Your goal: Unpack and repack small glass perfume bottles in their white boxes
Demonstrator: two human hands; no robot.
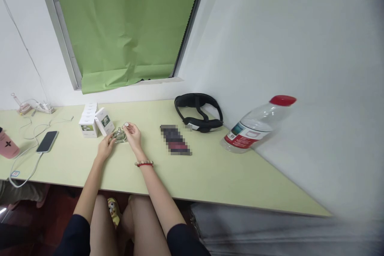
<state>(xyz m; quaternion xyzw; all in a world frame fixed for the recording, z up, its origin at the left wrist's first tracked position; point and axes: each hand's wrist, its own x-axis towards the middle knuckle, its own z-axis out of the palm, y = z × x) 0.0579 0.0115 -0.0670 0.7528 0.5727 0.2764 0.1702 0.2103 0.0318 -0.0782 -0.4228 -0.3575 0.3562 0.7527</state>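
A low, clear glass bottle (120,136) with a greenish tint is on the table in front of me. My left hand (105,147) reaches in from the left, its fingers closed against the bottle's side, steadying it. Just above the bottle's right side, my right hand (134,136) pinches a small round white piece (126,125) that looks like a cap. Whether this piece touches the bottle I cannot tell. Behind my left hand, a small white box (105,121) with a flower picture leans against a row of similar white boxes (88,125).
A blurred-out dark flat item (175,140) lies right of my right hand. Farther right are a black head strap (207,122) and a large red-capped bottle (247,132). At left are a phone (47,142) on a cable, a pink cup (8,145) and a power strip (45,108).
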